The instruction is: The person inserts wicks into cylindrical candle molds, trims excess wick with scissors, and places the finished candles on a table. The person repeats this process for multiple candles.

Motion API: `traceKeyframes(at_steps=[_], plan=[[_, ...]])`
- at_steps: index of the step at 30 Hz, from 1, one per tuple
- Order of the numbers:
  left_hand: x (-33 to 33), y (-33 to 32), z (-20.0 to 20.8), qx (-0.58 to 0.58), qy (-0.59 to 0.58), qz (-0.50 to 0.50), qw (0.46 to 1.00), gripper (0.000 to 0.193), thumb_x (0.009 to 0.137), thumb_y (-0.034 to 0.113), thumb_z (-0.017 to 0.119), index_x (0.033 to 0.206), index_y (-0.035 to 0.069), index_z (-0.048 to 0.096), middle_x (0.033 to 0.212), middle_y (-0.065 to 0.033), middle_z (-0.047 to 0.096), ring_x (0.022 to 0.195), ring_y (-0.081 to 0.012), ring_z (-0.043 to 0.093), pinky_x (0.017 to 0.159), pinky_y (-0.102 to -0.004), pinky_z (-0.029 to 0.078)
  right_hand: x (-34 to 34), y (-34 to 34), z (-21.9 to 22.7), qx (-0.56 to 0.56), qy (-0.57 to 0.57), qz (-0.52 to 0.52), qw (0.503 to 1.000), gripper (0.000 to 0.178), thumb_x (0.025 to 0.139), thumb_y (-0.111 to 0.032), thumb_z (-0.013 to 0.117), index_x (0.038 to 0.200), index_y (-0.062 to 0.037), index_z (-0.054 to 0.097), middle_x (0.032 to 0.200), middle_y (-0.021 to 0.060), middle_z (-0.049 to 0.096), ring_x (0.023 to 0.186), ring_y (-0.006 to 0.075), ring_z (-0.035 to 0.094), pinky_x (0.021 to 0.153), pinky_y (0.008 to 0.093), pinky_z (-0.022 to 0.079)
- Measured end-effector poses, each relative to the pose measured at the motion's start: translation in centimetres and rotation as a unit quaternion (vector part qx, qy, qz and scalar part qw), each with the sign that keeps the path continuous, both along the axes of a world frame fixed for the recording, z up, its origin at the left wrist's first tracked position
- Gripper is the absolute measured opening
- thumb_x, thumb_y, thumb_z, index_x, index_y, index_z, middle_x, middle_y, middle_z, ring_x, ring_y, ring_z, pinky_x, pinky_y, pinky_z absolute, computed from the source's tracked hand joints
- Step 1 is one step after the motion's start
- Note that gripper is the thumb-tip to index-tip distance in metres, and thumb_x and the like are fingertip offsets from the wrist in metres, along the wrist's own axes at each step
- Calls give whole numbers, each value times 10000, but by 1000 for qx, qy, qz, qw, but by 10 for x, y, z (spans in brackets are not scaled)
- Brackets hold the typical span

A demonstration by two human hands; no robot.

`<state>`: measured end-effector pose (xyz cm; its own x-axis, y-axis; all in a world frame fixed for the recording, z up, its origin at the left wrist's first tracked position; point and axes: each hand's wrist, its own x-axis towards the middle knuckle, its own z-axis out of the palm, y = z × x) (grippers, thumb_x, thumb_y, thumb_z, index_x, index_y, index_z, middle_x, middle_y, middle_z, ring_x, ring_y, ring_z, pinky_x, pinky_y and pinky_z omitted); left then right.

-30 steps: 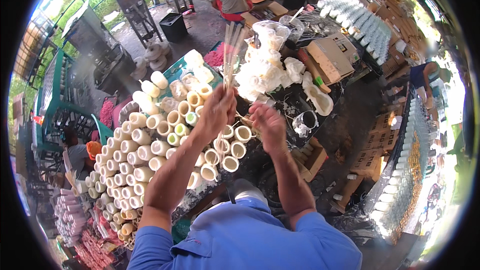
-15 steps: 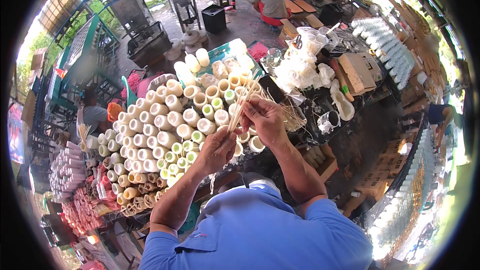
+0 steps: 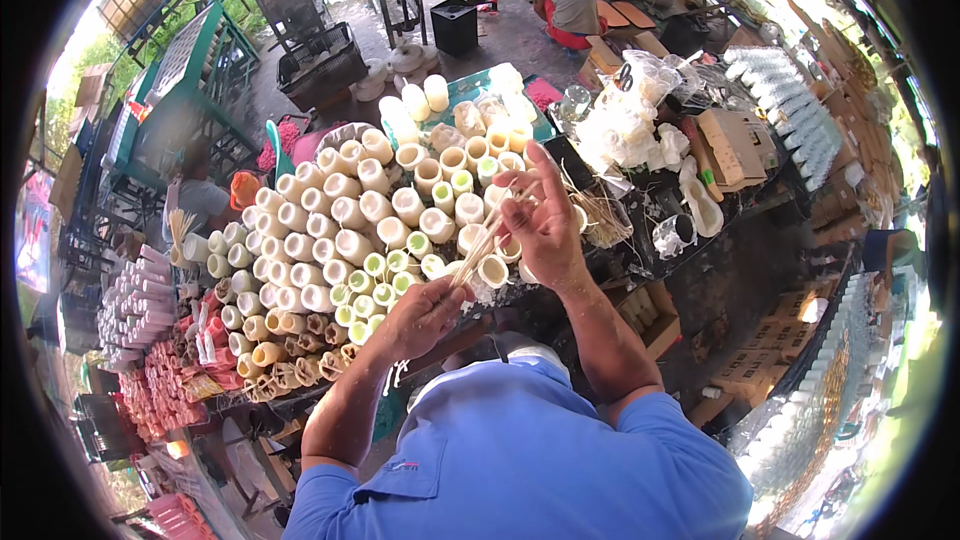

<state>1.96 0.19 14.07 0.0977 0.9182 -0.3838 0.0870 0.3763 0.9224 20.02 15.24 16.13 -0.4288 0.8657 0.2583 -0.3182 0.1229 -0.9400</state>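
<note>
My left hand (image 3: 425, 320) is closed round the lower end of a bundle of candle wicks (image 3: 482, 248), thin, pale and stiff-looking. The bundle slants up and right toward my right hand (image 3: 550, 238), which is raised with its fingers apart. Its palm and thumb are close to the wicks' upper ends; whether they touch is hard to see. Under and beyond both hands stand many cream cylindrical candles (image 3: 346, 212) with hollowed tops, packed close together. Smaller pale green candles (image 3: 375, 265) stand among them, just left of the wicks.
More loose wicks (image 3: 603, 218) lie right of my right hand, near a heap of white plastic bags (image 3: 640, 110) and a cardboard box (image 3: 733, 150). A person (image 3: 568, 2) crouches at the back; another person (image 3: 195, 205) is at the left. Rows of clear glasses (image 3: 785, 105) stand far right.
My right hand has opened from its pinch on the wicks and moved slightly up and right. My left hand keeps hold, lower, and the bundle leans more to the right. The view has shifted a little.
</note>
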Motion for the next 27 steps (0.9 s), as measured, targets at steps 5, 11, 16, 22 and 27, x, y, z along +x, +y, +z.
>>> traceKeyframes(at_steps=[5,11,16,22,27], plan=[[-1,-14,0,23,-15,17,999,292,1151,306,496,1211,46,613,737,51,471,629,-67,440,560,-248,387,3,-5,-2,22,-117,82,990,320,1104,-134,585,1385,7,646,994,54,701,748,71,609,680,255,536],[-2,-18,4,1,-5,46,999,304,1153,293,483,1144,22,621,718,26,508,611,-83,469,542,-275,392,3,-11,-11,-72,-3,124,990,434,1091,-205,635,1437,50,570,1090,92,705,731,64,606,665,244,546],[4,-21,4,-7,-45,119,992,303,1149,276,501,1092,36,678,754,33,566,572,-62,506,473,-229,393,1,-43,-21,-150,-159,153,964,250,992,-150,782,1148,20,688,870,39,710,667,76,636,551,232,513],[7,-19,-6,32,-44,135,989,284,1134,245,543,1127,24,721,769,15,620,595,-65,547,485,-234,434,-13,-62,-29,-166,-63,76,981,199,1001,-118,763,1126,24,698,830,60,730,668,101,674,562,247,544],[8,-19,-14,37,-56,134,989,271,1120,255,584,1113,28,733,760,32,603,595,-56,511,500,-229,396,-15,-69,-30,-45,-30,-2,999,226,984,-78,776,1164,17,676,883,60,726,714,91,674,627,242,566]])
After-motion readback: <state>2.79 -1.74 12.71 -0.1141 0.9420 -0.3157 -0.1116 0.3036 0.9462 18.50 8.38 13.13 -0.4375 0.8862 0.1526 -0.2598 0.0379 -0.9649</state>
